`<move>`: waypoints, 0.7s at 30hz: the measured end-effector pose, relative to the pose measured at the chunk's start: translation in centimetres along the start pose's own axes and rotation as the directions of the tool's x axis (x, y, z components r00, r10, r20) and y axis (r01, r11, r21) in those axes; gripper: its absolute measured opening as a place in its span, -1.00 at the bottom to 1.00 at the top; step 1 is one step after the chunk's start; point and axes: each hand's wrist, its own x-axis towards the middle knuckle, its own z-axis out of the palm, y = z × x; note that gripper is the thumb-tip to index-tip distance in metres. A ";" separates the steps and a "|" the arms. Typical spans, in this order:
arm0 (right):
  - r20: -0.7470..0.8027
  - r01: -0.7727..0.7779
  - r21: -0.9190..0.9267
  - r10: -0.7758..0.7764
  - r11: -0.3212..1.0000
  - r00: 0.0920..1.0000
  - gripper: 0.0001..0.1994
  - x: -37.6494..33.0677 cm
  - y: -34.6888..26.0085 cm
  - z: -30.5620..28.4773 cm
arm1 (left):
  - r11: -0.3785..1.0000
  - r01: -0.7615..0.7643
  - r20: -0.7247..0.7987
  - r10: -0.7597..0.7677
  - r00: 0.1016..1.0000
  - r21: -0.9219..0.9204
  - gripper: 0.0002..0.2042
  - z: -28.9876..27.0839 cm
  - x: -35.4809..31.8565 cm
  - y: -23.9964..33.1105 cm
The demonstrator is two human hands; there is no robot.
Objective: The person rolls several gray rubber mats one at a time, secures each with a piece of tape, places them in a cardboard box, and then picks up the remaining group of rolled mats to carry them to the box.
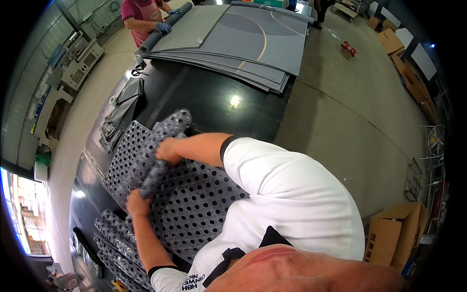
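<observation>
A grey rubber mat full of round holes is partly rolled up into a thick roll on the dark table. My right hand is closed over the upper part of this roll. At its lower end, my left hand grips the roll, with some fingers hidden behind it. Under and beside the roll lie flat perforated mats, one stretching toward my body and another showing on the left. Several finished-looking rolls of the same perforated mat lie near my left forearm.
Plastic bags and black scissors lie along the table's left edge. Large grey sheets are stacked at the far end, where a co-worker's gloved hand holds a grey roll. A cardboard box stands on the floor to the right.
</observation>
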 end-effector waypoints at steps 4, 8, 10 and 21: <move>-0.237 0.032 -0.004 -0.032 0.999 0.971 -0.66 -3.7 -1.7 -8.1 | 1.000 -0.014 -0.254 0.012 0.967 -0.005 -0.65 -6.9 -4.6 2.5; 0.230 0.030 0.077 -0.047 0.997 0.972 -0.65 -14.7 -9.5 -5.3 | 1.000 -0.022 0.013 0.022 1.000 0.001 -0.58 -2.3 -15.8 6.0; 0.286 0.081 0.219 -0.144 0.972 0.948 -0.57 -19.4 -12.0 0.4 | 0.999 -0.029 0.243 0.034 0.969 -0.026 -0.58 1.0 -20.5 9.3; -0.080 0.139 0.097 -0.132 0.986 0.988 -0.26 -24.1 -12.9 5.9 | 0.975 0.203 0.062 -0.198 0.978 -0.089 -0.24 7.2 -23.5 15.2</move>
